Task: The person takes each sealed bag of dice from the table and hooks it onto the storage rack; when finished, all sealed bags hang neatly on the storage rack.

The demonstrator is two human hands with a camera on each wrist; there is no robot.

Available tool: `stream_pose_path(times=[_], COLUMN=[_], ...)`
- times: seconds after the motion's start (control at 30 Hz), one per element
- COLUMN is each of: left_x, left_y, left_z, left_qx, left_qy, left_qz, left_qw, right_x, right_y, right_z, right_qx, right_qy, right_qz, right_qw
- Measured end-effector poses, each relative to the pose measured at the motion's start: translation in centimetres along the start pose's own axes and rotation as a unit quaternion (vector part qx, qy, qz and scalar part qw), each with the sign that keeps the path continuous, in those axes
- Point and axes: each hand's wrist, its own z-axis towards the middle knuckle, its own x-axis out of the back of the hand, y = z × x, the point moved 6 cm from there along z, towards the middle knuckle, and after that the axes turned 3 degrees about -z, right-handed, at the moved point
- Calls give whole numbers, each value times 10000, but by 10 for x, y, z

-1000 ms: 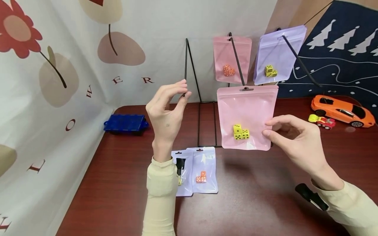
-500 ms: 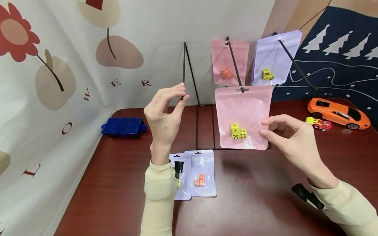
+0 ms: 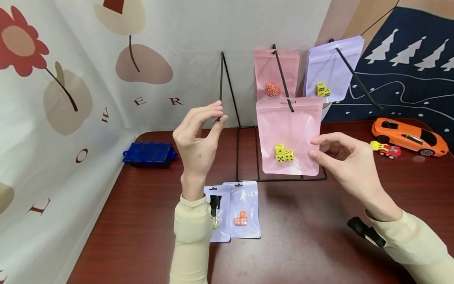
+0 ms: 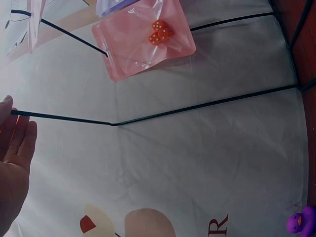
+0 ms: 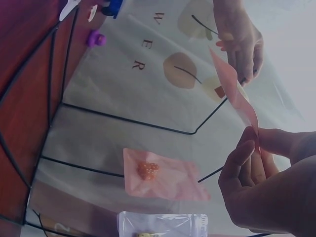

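Note:
My right hand (image 3: 349, 169) pinches the right edge of a pink zip bag (image 3: 305, 126) between thumb and fingertips. Three yellow dice (image 3: 283, 154) show in it. The tip of the rack's middle black hook (image 3: 282, 75) pokes out in front of the bag, below its hang hole; in the left wrist view the hook passes through the bag (image 4: 35, 24). With thumb and fingers my left hand (image 3: 198, 138) pinches the front end of the left hook (image 4: 64, 117), which carries no bag. Farther back on the middle hook hangs another pink bag (image 3: 262, 71) with orange dice.
Lilac bags (image 3: 330, 63) hang on the right hook. Two lilac bags lie on the table, one with orange dice (image 3: 241, 219), the other partly behind the left sleeve. A blue case (image 3: 149, 154), an orange toy car (image 3: 409, 136) and a small red-yellow toy truck (image 3: 386, 150) stand around.
My right hand has moved the pink bag up and slightly left, farther onto the middle hook, so more of the tip sticks out. The left hand keeps its pinch on the left hook.

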Motion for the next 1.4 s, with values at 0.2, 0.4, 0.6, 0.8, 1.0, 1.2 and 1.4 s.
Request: stream_pose_path(times=[0.2, 0.4, 0.6, 0.8, 1.0, 1.2, 1.4], left_x=[0, 0, 0, 0, 0, 0, 1], left_y=[0, 0, 0, 0, -1, 0, 0], left_z=[1, 0, 0, 0, -1, -1, -1], left_qx=[-15, -4, 7, 74, 111, 141, 150], left_qy=[17, -6, -20, -13, -25, -55, -45], left_qz=[17, -20, -46, -95, -107, -101, -115], left_qw=[10000, 10000, 10000, 9999, 9999, 9998, 9998], right_x=[-1, -4, -6, -8, -11, -13, -15], right_y=[0, 1, 3, 5, 7, 8, 12], right_z=[4, 9, 15, 23, 31, 38, 43], right_qx=[-32, 3, 20, -5, 28, 63, -86], right_qy=[-8, -39, -51, -20, 81, 191, 232], right_qz=[-35, 5, 88, 141, 190, 307, 291], right_qw=[10000, 10000, 9999, 9999, 9998, 9993, 9993])
